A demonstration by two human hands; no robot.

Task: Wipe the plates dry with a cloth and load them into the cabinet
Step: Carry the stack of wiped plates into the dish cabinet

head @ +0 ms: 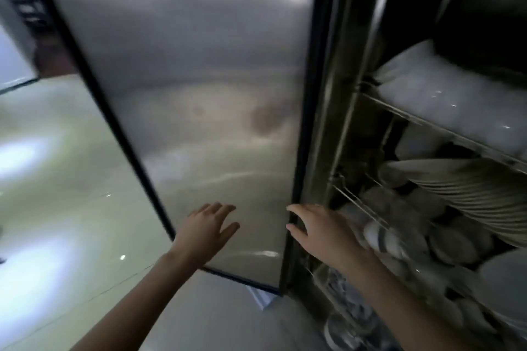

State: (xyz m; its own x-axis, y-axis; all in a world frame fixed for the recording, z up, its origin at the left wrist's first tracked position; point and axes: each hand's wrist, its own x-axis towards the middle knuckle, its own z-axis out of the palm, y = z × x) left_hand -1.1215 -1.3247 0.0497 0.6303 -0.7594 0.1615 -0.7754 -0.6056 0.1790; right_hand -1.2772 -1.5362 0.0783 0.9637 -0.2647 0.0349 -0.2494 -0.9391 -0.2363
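Observation:
The cabinet's large frosted door [199, 94] with a black frame fills the middle of the blurred view. My left hand [206, 229] lies with spread fingers on the lower part of the door panel. My right hand [319, 231] reaches to the door's right edge, fingers loosely extended by the black frame, holding nothing. On the right the cabinet interior is exposed, with wire racks [399, 111]. A stack of white plates [470, 188] lies on a middle rack, and white dishes [433, 94] sit above it. No cloth is in view.
Bowls and small dishes [399, 236] crowd the lower racks beside my right forearm. A glossy pale floor [57, 208] spreads to the left and below. A small white object [263, 298] lies on the floor under the door's bottom corner.

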